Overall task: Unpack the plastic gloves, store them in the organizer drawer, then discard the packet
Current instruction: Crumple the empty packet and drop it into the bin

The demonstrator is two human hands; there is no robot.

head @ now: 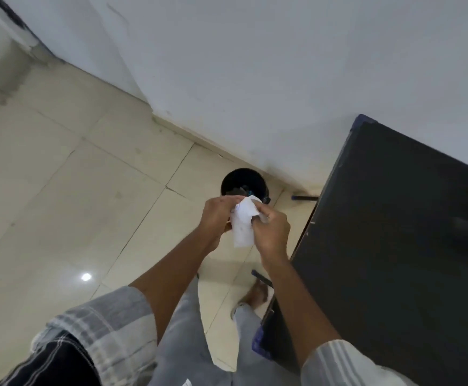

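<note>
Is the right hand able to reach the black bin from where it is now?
Probably yes. The right hand holds the packet together with the left hand, and both appear right above the open bin. Nothing visible stands between them.

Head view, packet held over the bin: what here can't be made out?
- Packet: print too blurred to read; left hand and right hand cover its sides.
- Bin: near rim hidden behind the hands; contents too dark to identify.
- Dark table: cut off by the right edge.
- Organizer drawer: not in view.
</note>
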